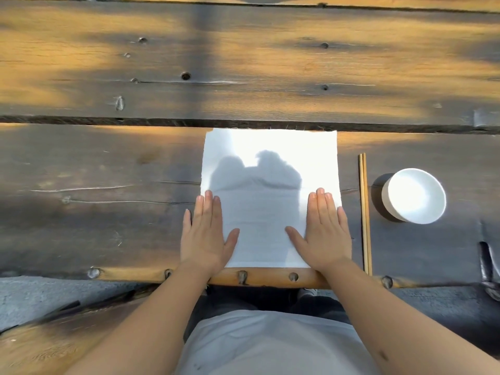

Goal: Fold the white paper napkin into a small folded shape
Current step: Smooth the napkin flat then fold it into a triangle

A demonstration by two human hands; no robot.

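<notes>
While both palms lie flat on napkin (266,169) | left hand (206,234) at 9 o'clock edge, fingers straight | right hand (323,231) at 3 o'clock edge, fingers straight | holding nothing

A wooden plank table (108,163) carries napkin (270,163), chopsticks (364,212), white bowl (414,196).

Both bare forearms reached forward from six o'clock. The left hand (204,234) lay flat, palm down, fingers straight toward twelve o'clock, thumb spread toward three. The right hand (323,231) mirrored it, fingers straight, thumb spread toward nine, well apart.
</notes>
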